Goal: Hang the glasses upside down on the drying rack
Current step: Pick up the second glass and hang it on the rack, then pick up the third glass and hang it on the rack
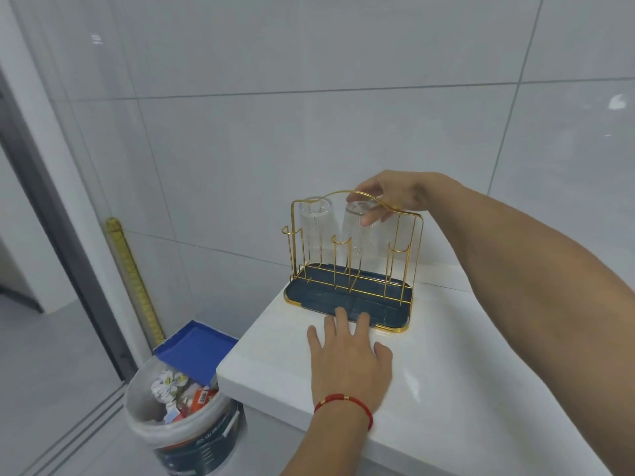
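Observation:
A gold wire drying rack [409,255] with a dark blue drip tray [309,293] stands on the white counter [429,372]. One clear ribbed glass [316,225] hangs upside down on a back peg at the left. A second clear glass [360,231] sits upside down on the middle back peg, and my right hand [388,194] grips its base from above, behind the rack's arched handle. My left hand [347,352] lies flat on the counter, fingers spread, its fingertips touching the tray's front edge. The front pegs are bare.
The counter's left edge drops off beside a white bucket [182,407] full of rubbish, with a blue board [196,348] leaning in it. Grey tiled walls close in behind the rack. A glass door frame [62,214] runs along the left.

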Tool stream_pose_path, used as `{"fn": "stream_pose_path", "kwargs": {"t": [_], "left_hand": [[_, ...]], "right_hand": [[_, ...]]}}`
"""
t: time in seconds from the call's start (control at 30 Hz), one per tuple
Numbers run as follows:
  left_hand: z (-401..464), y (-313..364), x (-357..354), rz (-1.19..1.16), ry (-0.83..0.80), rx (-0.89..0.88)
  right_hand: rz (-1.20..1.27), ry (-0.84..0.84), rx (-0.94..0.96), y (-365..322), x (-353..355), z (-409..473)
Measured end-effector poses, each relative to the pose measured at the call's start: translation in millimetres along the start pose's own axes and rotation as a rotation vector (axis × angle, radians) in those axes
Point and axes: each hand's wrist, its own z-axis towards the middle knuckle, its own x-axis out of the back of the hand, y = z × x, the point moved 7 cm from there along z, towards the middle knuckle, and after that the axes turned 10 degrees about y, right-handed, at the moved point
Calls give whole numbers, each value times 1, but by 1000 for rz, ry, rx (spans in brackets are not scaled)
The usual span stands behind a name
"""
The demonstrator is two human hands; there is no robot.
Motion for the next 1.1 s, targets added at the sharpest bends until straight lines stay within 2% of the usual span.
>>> {"fn": "stream_pose_path", "kwargs": {"t": [0.13, 0.2, 0.3, 0.4, 0.43, 0.5, 0.57, 0.67, 0.77, 0.87, 0.97, 1.03, 1.1], "left_hand": [[1, -1, 0, -15, -4, 9], [2, -1, 0, -24, -3, 9], [1, -1, 3, -51, 9, 10], [1, -2, 3, -84, 23, 8], [1, -2, 3, -94, 26, 9], [2, -2, 4, -123, 24, 10], [2, -1, 6, -165, 31, 15], [-1, 0, 15, -233, 69, 3], [-8, 5, 25, -299, 113, -54], [-21, 23, 29, -367, 104, -136], [-43, 75, 28, -497, 88, -226], [-64, 133, 22, -570, 42, -342], [-88, 196, 17, -626, -6, -469]], "right_hand": [[69, -41, 4, 4, 3, -12], [166, 82, 14, 3, 13, -23], [279, 495, 114, -3, 36, -57], [221, 979, 225, -1, 43, -125], [232, 1093, 243, 4, 36, -152], [221, 1206, 227, 20, 13, -200], [67, 1131, 208, 37, -21, -234], [-172, 822, 146, 63, -78, -270], [-228, 738, 61, 92, -95, -315], [-240, 733, -102, 123, -94, -363], [-241, 769, -153, 133, -90, -399], [-191, 882, -187, 137, -78, -422], [-145, 1074, -264, 147, -59, -453]]}}
